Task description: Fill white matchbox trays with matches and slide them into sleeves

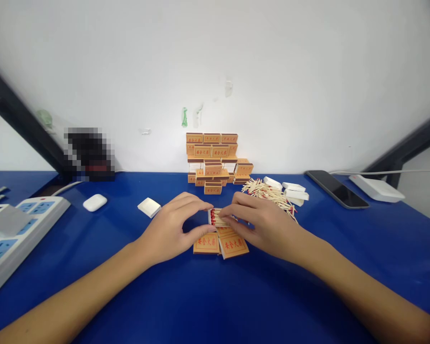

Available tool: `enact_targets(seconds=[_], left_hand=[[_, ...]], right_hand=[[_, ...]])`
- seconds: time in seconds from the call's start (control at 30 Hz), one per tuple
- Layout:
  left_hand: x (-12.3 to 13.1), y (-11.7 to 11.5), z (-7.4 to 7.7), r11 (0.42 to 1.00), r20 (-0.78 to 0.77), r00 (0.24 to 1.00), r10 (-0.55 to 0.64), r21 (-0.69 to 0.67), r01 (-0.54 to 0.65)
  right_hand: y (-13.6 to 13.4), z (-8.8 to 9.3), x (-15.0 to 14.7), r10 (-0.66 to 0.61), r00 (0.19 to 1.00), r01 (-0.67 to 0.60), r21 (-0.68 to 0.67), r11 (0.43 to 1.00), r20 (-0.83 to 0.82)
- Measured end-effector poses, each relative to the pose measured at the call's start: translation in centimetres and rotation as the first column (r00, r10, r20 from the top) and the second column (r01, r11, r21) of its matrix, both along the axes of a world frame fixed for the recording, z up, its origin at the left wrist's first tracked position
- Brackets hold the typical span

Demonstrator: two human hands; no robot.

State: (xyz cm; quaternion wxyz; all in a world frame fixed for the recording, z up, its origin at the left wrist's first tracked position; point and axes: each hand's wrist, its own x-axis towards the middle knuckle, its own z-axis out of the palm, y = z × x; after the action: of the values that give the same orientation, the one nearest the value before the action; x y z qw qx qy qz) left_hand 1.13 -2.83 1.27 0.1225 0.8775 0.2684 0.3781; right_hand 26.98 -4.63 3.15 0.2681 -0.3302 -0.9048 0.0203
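Observation:
A white matchbox tray (209, 217) filled with red-tipped matches (215, 218) lies between my hands. My left hand (177, 224) grips its left end, the index finger at the far side and the thumb at the near side. My right hand (260, 220) has its fingertips drawn together on the matches and hides the tray's right part. Just below lie two closed matchboxes, a left matchbox (206, 243) and a tilted right matchbox (233, 244), both orange with red characters. Part of another orange box face shows under the tray.
Stacked matchboxes (212, 152) stand against the wall. Right of them are a heap of loose matches (268, 193) and several white trays (295, 194). A phone (337, 188), a white box (377, 188), a small tray (149, 207), an earbud case (95, 202) and a power strip (21, 234) lie around.

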Motion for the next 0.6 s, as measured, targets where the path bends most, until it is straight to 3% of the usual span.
enact_targets(seconds=[0.2,0.6], left_hand=[[-0.03,-0.02,0.26,1.0,0.008,1.0,0.006,0.001,-0.006],[0.1,-0.07,0.16,0.999,-0.021,1.0,-0.019,0.042,0.02]], right_hand=[[0.34,-0.1,0.28,-0.013,1.0,0.011,0.059,0.998,0.027],[0.03,-0.19,-0.25,0.003,1.0,-0.004,0.015,1.0,0.019]])
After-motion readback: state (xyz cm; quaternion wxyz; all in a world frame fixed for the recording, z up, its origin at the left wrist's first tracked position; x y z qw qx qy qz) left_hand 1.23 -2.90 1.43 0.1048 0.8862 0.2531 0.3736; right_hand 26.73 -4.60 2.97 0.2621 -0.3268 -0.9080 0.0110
